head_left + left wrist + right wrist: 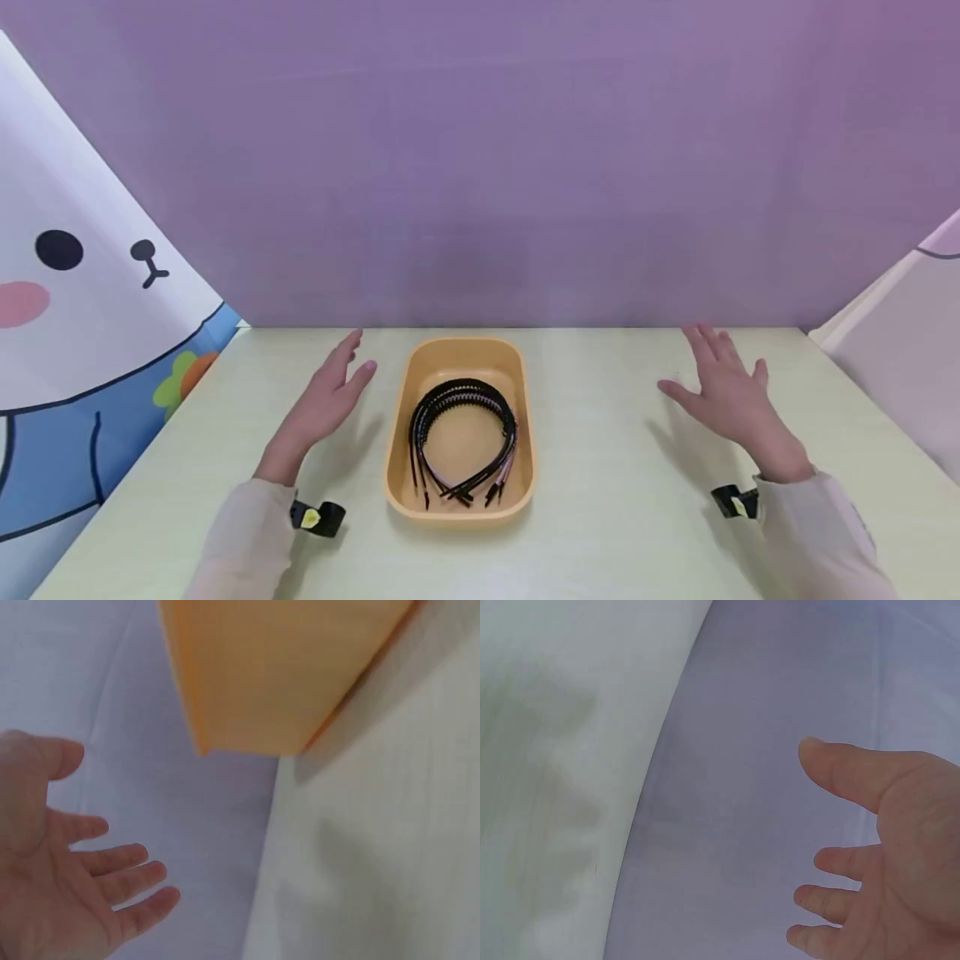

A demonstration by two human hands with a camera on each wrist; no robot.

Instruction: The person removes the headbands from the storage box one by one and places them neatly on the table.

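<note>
An orange-yellow plastic tray (461, 518) stands on the table between my hands. Inside it lies a loose ring of thin black cords (498, 471), some with a pale or purple tint, their dark ends gathered toward the near side. My left hand (326, 404) hovers just left of the tray, thumb apart from the fingers, holding nothing. In the left wrist view the tray's side wall (262, 682) rises beyond the thumb. Farther off, my right hand (731, 400) is held over the right part of the table with its fingers spread and nothing in it.
The pale table (592, 517) ends at a purple backdrop (480, 167). A cartoon-printed white and blue cloth (97, 333) slants along the left side, and a pale cloth (900, 350) hangs on the right. Each wrist carries a small black strapped device (327, 519).
</note>
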